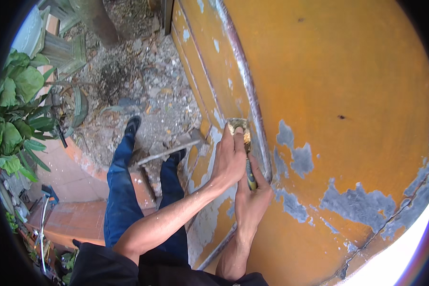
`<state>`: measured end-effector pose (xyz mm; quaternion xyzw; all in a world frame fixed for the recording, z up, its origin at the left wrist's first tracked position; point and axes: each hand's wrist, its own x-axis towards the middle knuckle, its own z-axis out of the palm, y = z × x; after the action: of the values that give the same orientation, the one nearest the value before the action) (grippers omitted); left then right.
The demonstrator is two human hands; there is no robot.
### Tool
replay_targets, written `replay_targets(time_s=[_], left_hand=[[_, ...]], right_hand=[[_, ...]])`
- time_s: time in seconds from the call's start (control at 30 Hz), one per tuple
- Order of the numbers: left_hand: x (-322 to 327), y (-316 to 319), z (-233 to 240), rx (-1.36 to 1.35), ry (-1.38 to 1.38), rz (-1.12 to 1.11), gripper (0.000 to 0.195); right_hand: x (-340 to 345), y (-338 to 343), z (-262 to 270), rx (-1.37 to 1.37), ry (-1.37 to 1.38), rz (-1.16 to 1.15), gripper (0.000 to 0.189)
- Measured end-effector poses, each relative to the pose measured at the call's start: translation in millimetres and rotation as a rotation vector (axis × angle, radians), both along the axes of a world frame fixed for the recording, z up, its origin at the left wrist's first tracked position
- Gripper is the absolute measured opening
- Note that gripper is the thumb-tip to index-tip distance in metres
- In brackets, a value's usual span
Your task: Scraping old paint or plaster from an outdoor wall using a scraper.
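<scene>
Both my hands are on a scraper with a green and dark handle and a flat metal blade. My right hand wraps the handle from below. My left hand lies over the upper part of the tool, fingers on the blade. The blade rests against an orange-painted wall, close to a rounded raised trim with worn silvery and purplish paint. Around my hands the paint is flaked off in grey and whitish patches. Fingers hide part of the blade and handle.
A long-handled hammer lies by my feet on rubble-strewn ground. Leafy plants, a tree trunk and a concrete pedestal stand at left. A terracotta-coloured step lies lower left, near a broom. A crack crosses the wall.
</scene>
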<state>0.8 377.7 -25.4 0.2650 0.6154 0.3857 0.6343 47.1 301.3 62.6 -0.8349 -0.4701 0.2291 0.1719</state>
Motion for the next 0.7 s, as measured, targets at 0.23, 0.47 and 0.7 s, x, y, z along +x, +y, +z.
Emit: replay_targets(time_s=[0.23, 0.47, 0.7], left_hand=[[11, -14, 25, -0.019, -0.055, -0.033, 0.036], [10, -10, 37, -0.154, -0.169, -0.065, 0.038], [9, -6, 38, -0.108, -0.171, -0.023, 0.043]], right_hand=[[1, 15, 25, -0.122, 0.026, -0.146, 0.037], [10, 18, 25, -0.122, -0.102, -0.022, 0.038], [11, 25, 27, -0.123, -0.017, -0.065, 0.037]])
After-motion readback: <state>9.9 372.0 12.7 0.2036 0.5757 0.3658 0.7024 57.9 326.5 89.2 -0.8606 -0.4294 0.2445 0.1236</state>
